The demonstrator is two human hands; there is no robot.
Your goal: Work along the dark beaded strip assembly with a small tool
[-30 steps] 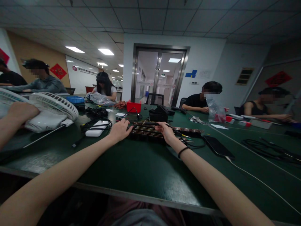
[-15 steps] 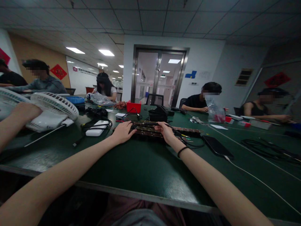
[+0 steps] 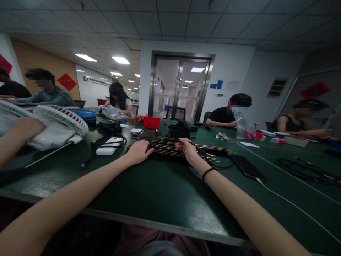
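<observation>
A row of thin, copper-coloured strips with dark ends (image 3: 167, 146) lies across the table in front of me. My left hand (image 3: 137, 153) rests at its left end, with fingers stretched forward and the thumb apart. Over the right part of the strips is my right hand (image 3: 189, 152), its fingers slightly bent and spread and a dark band on the wrist. A black cable (image 3: 203, 149) runs beside this hand. Whether the fingertips press on single strips is too dark to tell.
Left of me, another person's hand (image 3: 29, 127) rests on a white fan (image 3: 61, 122). A white power bank (image 3: 108, 146) with black cable lies nearer. Behind the strips are a black case (image 3: 179, 128) and red bin (image 3: 151, 122). A phone (image 3: 246, 166) lies right. Co-workers sit around.
Both my hands stay almost in the same place on the strips. The other person's hand on the fan has shifted slightly left.
</observation>
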